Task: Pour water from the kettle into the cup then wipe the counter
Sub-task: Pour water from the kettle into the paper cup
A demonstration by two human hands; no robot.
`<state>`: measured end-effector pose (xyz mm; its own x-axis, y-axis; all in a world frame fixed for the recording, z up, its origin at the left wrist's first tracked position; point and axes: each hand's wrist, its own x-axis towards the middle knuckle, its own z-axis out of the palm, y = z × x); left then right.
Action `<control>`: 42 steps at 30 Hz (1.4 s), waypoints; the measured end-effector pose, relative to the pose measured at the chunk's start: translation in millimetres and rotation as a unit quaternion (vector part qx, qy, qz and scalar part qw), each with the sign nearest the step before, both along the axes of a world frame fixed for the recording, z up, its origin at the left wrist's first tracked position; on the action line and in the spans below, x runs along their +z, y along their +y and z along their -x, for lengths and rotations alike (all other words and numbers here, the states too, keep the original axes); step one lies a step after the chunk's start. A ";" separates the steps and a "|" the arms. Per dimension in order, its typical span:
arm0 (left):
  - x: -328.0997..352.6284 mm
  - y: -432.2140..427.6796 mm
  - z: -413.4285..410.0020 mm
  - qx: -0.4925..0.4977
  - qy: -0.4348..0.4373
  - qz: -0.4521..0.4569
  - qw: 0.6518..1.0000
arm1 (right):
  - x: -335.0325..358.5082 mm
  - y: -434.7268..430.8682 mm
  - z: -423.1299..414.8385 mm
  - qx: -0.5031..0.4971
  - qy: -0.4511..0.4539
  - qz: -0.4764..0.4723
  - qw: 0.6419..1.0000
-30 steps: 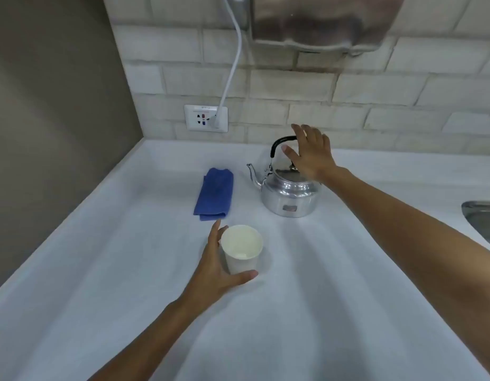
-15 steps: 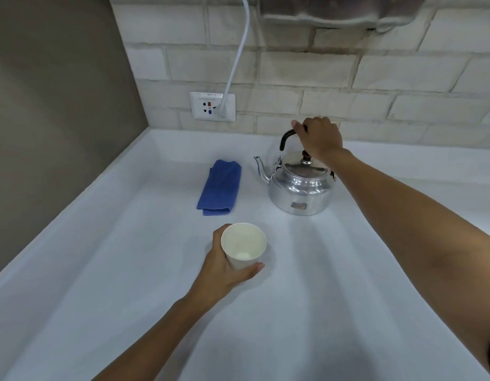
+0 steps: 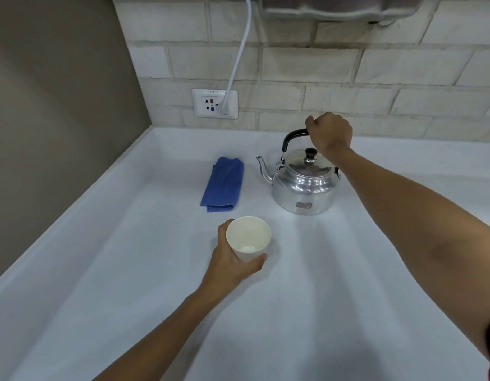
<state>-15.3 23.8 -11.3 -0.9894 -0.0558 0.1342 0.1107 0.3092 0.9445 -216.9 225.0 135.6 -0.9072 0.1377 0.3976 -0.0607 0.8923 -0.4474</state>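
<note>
Two hands: kettle (image 3: 304, 185) handle, cup (image 3: 248, 237).

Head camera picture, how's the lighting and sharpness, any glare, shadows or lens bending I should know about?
Head view: soft, even light and mostly sharp; bright glare patches on the kettle; faint streaked shadows on the counter around the cup and under both hands, left and right; wide-angle bending curves the counter edge and brick lines; the metal fixture at the top edge looks smeared.
</note>
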 end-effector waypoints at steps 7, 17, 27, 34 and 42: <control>-6.0 1.4 1.1 0.003 -0.023 -0.001 1.000 | 25.5 4.9 -26.2 0.050 0.068 -0.028 0.996; -4.4 1.3 1.7 0.014 -0.025 0.011 1.000 | 56.4 -4.1 -82.5 0.137 0.122 -0.132 0.974; -3.5 1.9 0.8 0.015 -0.020 0.010 1.000 | 66.2 -18.3 -117.0 0.208 0.153 -0.222 0.940; -4.7 1.3 0.6 0.005 -0.018 -0.002 1.000 | 70.2 -29.3 -130.3 0.234 0.152 -0.280 0.918; -4.5 0.4 0.1 -0.001 -0.010 0.000 1.000 | 74.5 -32.6 -134.8 0.256 0.154 -0.306 0.904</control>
<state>-15.5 24.2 -15.7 -0.9920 -0.0530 0.1142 0.0925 0.3083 0.9468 -82.1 192.4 210.1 -0.6236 -0.5997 0.5015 -0.5732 0.7870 0.2284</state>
